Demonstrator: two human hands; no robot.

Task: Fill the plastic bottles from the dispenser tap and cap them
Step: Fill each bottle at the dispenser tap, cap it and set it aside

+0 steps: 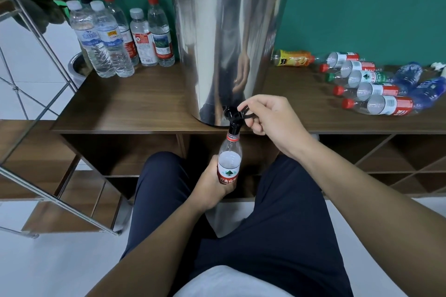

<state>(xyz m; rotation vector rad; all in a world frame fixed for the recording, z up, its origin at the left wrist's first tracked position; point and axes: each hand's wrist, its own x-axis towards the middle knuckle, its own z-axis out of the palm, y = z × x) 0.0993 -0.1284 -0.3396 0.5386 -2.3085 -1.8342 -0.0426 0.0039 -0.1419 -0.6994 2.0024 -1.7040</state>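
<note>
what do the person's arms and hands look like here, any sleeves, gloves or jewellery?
Both forearms are bare right up to the bottom edge of the frame, so no sleeves show. The left hand and right hand are ungloved, with no rings, watch or wristband visible. Otherwise only dark navy trousers and a bit of white top are seen.

I see the dispenser (229, 43) mid-shelf (135, 106), its tap (233, 119) over the front edge — a bottle (229, 161) directly beneath. Standing bottles (120, 34) cluster left of it; lying bottles (371, 87) spread right — all on the shelf.
</note>
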